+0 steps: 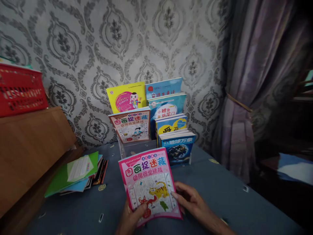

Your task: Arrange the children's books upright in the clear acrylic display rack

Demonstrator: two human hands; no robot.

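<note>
A pink picture-puzzle book with a cartoon tiger and fox on its cover is held up, slightly tilted, facing me. My left hand grips its lower left corner, thumb on the cover and fingers hidden behind. At the right edge, my right hand has its thumb tip on the cover and its fingers curled at the side. Just beyond stands a clear rack of upright books, among them a brown picture-puzzle book, a yellow book and a dark blue earth book.
On the dark table cover, a loose pile of books and booklets lies left of the rack. A red plastic basket sits on a brown cardboard box at far left. Patterned wall behind, purple curtain at right.
</note>
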